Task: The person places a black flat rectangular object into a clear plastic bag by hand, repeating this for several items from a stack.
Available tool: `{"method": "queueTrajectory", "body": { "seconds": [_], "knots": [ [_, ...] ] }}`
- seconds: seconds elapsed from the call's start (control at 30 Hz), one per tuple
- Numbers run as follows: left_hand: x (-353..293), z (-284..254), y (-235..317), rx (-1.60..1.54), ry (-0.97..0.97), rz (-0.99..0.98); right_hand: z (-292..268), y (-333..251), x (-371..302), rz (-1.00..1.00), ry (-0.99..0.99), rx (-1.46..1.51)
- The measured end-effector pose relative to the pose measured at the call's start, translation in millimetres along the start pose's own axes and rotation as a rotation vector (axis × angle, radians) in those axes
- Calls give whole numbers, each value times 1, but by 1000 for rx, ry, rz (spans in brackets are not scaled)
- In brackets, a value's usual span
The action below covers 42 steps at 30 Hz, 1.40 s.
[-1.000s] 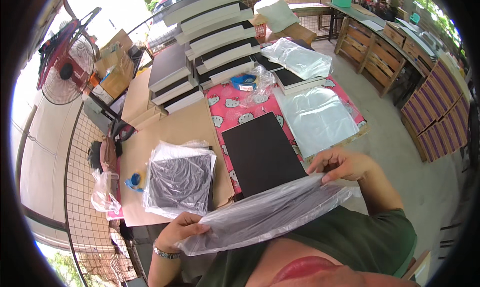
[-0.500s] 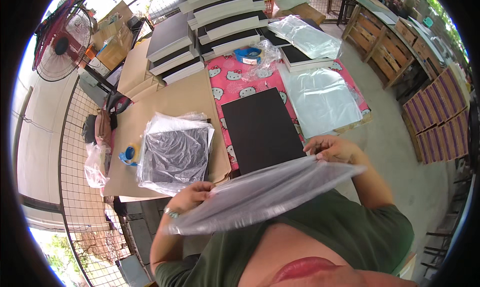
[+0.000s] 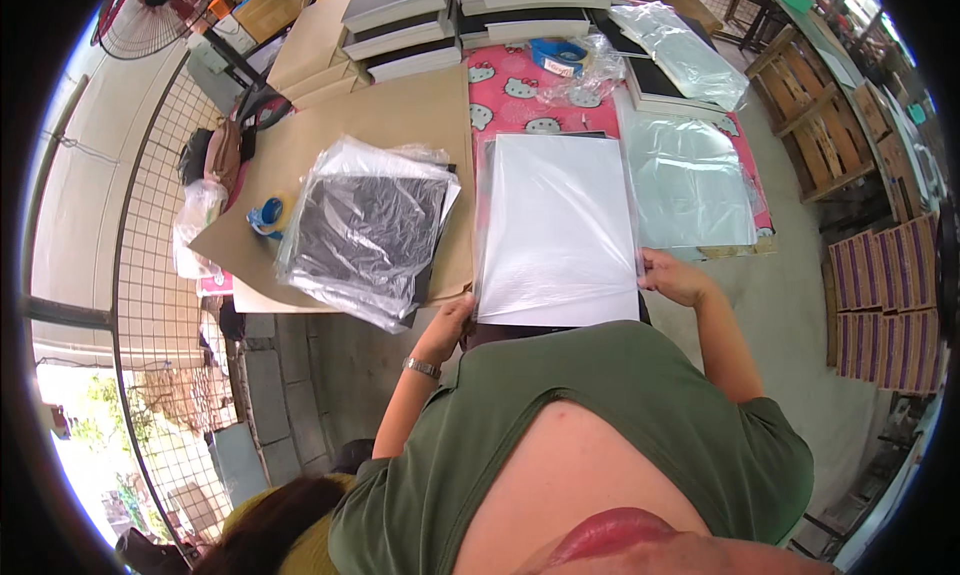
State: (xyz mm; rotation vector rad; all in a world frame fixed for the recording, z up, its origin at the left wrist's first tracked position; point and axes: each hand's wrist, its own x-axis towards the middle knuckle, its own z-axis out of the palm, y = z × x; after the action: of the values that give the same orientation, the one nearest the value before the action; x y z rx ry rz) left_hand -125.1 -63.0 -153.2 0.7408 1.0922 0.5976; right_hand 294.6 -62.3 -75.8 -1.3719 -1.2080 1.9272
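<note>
left hand (image 3: 447,325): fingers curled onto the near-left corner of the clear rectangular plastic bag (image 3: 560,230); thumb side hidden under the sheet, grip looks closed on the edge. Metal watch on that wrist.
right hand (image 3: 676,278): fingers pinched shut on the bag's near-right edge, thumb on top.
bag: stretched flat between both sets of fingers, runs away from them across the table; looks white from glare. A black flat board shows just at its far edge and below its near edge, by the left fingers.
left of left fingers: bundle of black sheets in crinkled clear plastic wrap (image 3: 365,230), on a brown cardboard sheet (image 3: 400,115), near but apart from the hand.
further left: blue tape roll (image 3: 268,215) on the cardboard's edge.
beyond right fingers: stack of clear plastic bags (image 3: 690,180), just beside the held bag.
under it all: pink patterned tablecloth (image 3: 520,90).
far from fingers: stacks of black-and-white boards (image 3: 400,10).
</note>
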Motion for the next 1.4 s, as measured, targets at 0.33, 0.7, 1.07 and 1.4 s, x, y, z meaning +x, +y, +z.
{"method": "queueTrajectory", "body": {
  "seconds": [0.33, 0.7, 1.07, 1.4],
  "knots": [
    [-69, 47, -4, 337, 168, -77, 70, 92, -26, 127, 367, -230],
    [-35, -2, 4, -587, 525, 347, 115, -51, 171, -264, 75, 221],
    [31, -35, -26, -985, 608, 199, -48, 2, 107, -448, 1253, -954],
    [-27, 19, 38, 110, 377, -49, -105, 76, 55, -646, 1219, -771]
  ]
}}
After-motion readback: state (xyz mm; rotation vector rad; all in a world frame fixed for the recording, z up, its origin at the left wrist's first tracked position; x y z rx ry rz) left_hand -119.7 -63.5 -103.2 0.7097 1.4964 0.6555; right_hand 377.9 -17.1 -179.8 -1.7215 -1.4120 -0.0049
